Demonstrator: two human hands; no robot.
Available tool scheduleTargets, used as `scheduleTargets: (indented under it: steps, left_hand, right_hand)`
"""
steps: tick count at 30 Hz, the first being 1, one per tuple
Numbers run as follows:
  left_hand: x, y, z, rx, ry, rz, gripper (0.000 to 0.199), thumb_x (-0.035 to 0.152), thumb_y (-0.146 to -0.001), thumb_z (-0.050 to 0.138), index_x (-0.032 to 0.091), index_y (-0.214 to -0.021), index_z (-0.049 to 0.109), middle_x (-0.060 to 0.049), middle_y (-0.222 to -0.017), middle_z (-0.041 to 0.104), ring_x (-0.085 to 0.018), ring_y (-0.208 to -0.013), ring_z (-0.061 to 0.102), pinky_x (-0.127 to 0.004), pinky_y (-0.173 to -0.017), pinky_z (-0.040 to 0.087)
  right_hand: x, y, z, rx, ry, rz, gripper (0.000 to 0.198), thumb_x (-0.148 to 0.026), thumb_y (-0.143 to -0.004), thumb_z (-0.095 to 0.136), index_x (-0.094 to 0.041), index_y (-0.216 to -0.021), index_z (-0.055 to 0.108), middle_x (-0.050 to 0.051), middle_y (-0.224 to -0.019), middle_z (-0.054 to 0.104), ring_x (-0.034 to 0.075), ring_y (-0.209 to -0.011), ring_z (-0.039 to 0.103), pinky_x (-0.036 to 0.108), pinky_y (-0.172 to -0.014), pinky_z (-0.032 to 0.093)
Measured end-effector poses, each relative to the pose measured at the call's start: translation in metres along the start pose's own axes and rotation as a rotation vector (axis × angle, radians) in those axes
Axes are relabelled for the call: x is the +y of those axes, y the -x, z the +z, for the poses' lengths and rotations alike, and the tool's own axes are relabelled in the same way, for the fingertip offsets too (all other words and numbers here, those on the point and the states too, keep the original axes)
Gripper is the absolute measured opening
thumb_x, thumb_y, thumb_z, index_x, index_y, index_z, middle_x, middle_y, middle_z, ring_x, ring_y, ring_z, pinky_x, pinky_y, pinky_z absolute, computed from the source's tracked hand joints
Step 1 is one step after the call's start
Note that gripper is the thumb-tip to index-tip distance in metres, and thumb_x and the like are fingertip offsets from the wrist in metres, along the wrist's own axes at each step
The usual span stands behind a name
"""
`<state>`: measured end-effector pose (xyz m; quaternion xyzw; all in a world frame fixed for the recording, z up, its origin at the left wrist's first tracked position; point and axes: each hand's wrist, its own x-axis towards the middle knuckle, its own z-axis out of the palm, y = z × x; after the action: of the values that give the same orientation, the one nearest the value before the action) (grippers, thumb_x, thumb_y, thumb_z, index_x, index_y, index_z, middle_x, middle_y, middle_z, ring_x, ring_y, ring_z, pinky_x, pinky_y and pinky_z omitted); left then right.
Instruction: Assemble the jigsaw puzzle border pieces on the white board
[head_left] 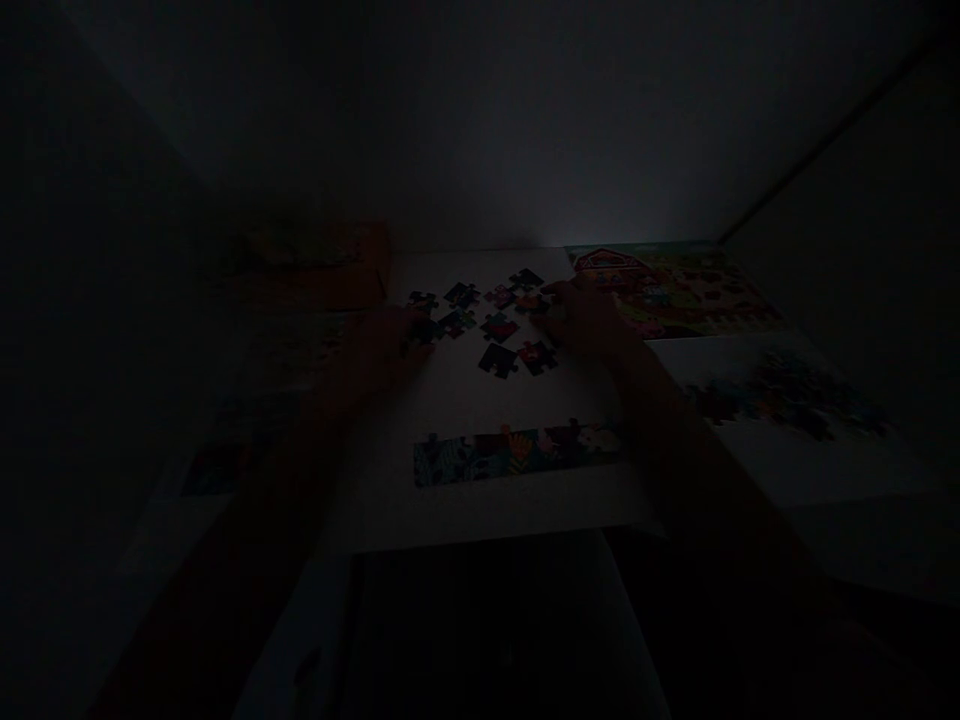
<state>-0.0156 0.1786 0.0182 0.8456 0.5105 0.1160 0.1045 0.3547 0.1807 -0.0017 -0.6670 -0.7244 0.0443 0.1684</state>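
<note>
The scene is very dark. Loose jigsaw puzzle pieces (499, 327) lie scattered on a white surface (480, 400). At their left edge is my left hand (379, 350), fingers apart around a dark puzzle piece (424, 331) that it partly covers. My right hand (581, 315) reaches in from the right, thumb and forefinger spread beside a reddish puzzle piece (532, 304); whether they touch it is unclear. Nearer to me lies a joined strip of puzzle pieces (480, 458), its right end close to my right forearm.
An orange box (345, 285) stands at the back left. A colourful farm picture (675, 290) lies at the back right, with a heap of puzzle pieces (795, 390) in front of it. A pale wall (540, 150) rises behind. Dim printed sheets or pieces lie at the left.
</note>
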Motion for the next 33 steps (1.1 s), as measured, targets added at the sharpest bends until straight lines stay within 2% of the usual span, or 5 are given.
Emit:
scheduleTargets:
  steps: [7,12,25,30,33]
  left_hand:
    - [0.012,0.002,-0.007,-0.117,0.108,0.025,0.060,0.052,-0.104,0.076,0.027,-0.159,0.073,-0.014,-0.164,0.072,-0.042,-0.153,0.066,-0.061,-0.134,0.045]
    - [0.009,0.005,-0.009,-0.106,0.080,-0.007,0.071,0.065,-0.095,0.088,0.029,-0.154,0.073,-0.015,-0.173,0.062,-0.044,-0.160,0.056,-0.061,-0.134,0.044]
    - [0.001,0.003,-0.009,-0.150,0.157,0.034,0.056,0.073,-0.083,0.096,0.026,-0.107,0.080,-0.013,-0.145,0.071,-0.042,-0.143,0.063,-0.058,-0.125,0.048]
    - [-0.001,0.005,-0.015,-0.168,0.146,0.018,0.076,0.073,-0.078,0.100,0.029,-0.137,0.079,-0.013,-0.155,0.069,-0.043,-0.148,0.062,-0.057,-0.128,0.047]
    - [-0.004,0.006,-0.020,-0.195,0.141,0.055,0.067,0.065,-0.086,0.095,0.032,-0.141,0.080,-0.012,-0.161,0.066,-0.040,-0.152,0.061,-0.055,-0.129,0.047]
  right_hand:
    - [-0.018,0.006,0.001,-0.047,-0.039,-0.232,0.062,-0.070,-0.110,0.071,-0.029,-0.157,0.078,0.021,-0.158,0.066,0.047,-0.147,0.065,0.069,-0.127,0.048]
    - [-0.021,0.009,0.004,-0.121,-0.009,-0.272,0.059,-0.070,-0.113,0.062,-0.036,-0.159,0.077,0.020,-0.160,0.063,0.048,-0.151,0.062,0.072,-0.127,0.048]
    - [-0.020,0.006,0.008,-0.164,-0.036,-0.307,0.061,-0.069,-0.111,0.065,-0.031,-0.158,0.072,0.023,-0.165,0.060,0.050,-0.154,0.060,0.074,-0.127,0.048]
    - [-0.019,0.007,0.000,-0.118,-0.031,-0.223,0.055,-0.068,-0.105,0.075,-0.025,-0.138,0.077,0.025,-0.159,0.064,0.052,-0.147,0.063,0.073,-0.123,0.051]
    - [-0.014,0.006,-0.001,-0.078,-0.004,-0.187,0.052,-0.068,-0.103,0.078,-0.024,-0.130,0.080,0.024,-0.150,0.068,0.051,-0.142,0.065,0.075,-0.126,0.048]
